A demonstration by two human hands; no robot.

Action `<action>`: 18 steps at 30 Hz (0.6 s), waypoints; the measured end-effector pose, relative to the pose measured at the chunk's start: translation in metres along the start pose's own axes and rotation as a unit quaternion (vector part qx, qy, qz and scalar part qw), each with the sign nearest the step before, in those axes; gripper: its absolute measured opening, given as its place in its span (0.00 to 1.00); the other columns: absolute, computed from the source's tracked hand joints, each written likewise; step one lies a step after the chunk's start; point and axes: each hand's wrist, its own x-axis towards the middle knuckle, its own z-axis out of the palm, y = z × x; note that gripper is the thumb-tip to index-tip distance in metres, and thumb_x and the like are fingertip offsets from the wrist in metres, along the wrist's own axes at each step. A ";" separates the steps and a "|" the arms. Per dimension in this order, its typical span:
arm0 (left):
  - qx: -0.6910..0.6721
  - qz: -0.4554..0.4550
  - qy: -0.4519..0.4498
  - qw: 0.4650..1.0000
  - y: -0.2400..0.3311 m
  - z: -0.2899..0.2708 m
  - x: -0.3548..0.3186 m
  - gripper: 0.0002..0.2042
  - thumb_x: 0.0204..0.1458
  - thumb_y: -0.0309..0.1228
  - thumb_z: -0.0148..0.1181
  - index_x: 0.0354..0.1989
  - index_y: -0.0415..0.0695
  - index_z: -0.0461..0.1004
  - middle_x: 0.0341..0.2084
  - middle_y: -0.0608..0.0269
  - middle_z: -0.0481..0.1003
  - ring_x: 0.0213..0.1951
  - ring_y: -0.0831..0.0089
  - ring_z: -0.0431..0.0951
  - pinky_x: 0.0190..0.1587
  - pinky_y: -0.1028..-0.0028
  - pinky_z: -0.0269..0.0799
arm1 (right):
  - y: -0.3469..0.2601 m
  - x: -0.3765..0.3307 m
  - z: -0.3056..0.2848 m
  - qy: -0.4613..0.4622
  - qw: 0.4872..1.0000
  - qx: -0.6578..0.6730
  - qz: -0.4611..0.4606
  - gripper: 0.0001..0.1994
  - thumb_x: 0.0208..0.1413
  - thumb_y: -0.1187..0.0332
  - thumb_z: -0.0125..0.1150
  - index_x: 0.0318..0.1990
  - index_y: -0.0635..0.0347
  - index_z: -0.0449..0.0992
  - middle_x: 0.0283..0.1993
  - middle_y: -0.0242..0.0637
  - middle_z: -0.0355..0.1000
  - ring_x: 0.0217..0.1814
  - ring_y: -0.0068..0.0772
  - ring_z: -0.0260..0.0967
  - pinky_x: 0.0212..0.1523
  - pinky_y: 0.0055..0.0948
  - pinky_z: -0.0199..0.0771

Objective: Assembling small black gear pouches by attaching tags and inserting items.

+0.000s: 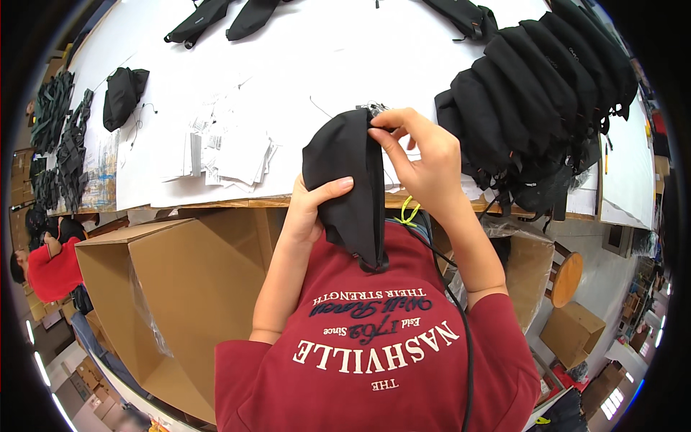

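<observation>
The left hand [306, 209] grips a black pouch [349, 187] from the side, thumb across its front, the other fingers hidden behind it. The pouch is soft matte fabric, folded narrow and held upright against the chest above the table edge, with a small loop at its lower tip. The right hand [425, 158] pinches the pouch's top edge between thumb and forefinger, beside a bit of metal hardware. A box [173, 288] stands open below left. On the table [302, 65] lie papers [230, 147] and, right, stacked pouches [540, 101].
</observation>
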 end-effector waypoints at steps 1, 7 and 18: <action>-0.005 -0.008 -0.003 1.000 -0.001 -0.001 0.001 0.17 0.44 0.23 0.65 0.45 0.36 0.73 0.34 0.60 0.77 0.35 0.73 0.78 0.39 0.75 0.76 | 0.001 0.000 -0.002 -0.014 0.999 -0.037 -0.019 0.06 0.50 0.71 0.64 0.35 0.57 0.75 0.29 0.32 0.75 0.21 0.25 0.71 0.22 0.23 0.67; -0.031 -0.062 -0.002 0.998 -0.011 -0.009 0.002 0.19 0.44 0.26 0.65 0.46 0.36 0.71 0.36 0.59 0.77 0.36 0.73 0.78 0.39 0.75 0.76 | -0.007 -0.012 -0.009 -0.067 0.997 -0.045 0.020 0.05 0.48 0.73 0.65 0.32 0.58 0.76 0.28 0.31 0.75 0.21 0.23 0.70 0.21 0.21 0.63; 0.134 -0.007 -0.227 0.965 0.023 -0.022 0.063 0.17 0.53 0.36 0.59 0.48 0.40 0.72 0.40 0.65 0.76 0.44 0.78 0.74 0.51 0.77 0.66 | -0.011 -0.003 -0.013 -0.163 0.985 0.016 0.052 0.05 0.49 0.72 0.63 0.30 0.59 0.73 0.27 0.33 0.73 0.21 0.31 0.70 0.23 0.27 0.68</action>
